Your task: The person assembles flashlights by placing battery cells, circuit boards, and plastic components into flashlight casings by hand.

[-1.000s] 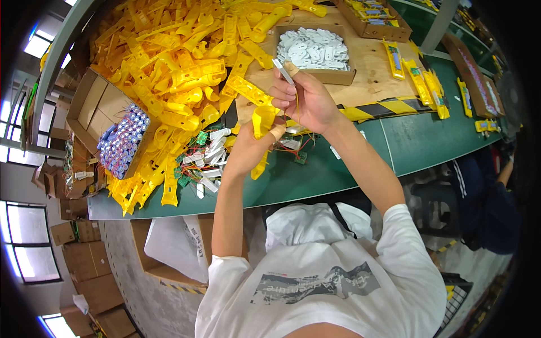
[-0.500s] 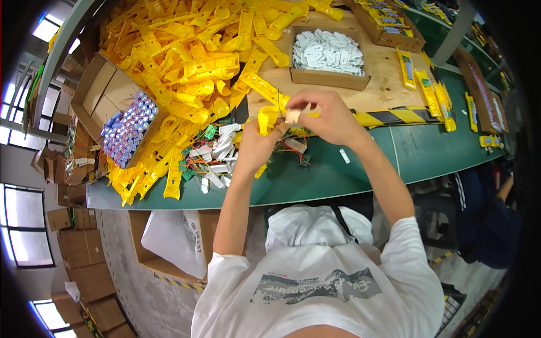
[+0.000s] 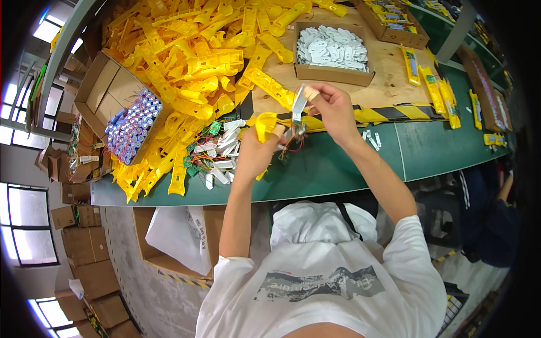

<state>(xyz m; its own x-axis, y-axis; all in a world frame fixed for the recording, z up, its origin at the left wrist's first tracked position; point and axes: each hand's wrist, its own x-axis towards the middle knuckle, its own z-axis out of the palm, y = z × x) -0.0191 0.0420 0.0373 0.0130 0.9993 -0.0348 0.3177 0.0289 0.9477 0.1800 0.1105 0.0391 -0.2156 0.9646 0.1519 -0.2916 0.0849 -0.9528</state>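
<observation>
My left hand is closed around a curved yellow plastic shell above the near part of the bench. Pinched between the thumb and fingers of my right hand is a pale rectangular module, tilted upward. Thin wires and a small circuit board hang just below it, close to my left fingers. Some of my fingertips carry tan coverings. To the left of my left hand lies a pile of white modules with green boards and coloured wires.
Yellow shells are heaped at the far left, beside a carton of blue-wrapped cells. A cardboard box of white plastic pieces stands behind my hands. Small white strips lie to the right. Filled yellow units lie farther right.
My right hand has moved slightly right, and the pale module now shows raised in its fingers. More small white strips lie on the bench. My left hand still grips the yellow shell.
</observation>
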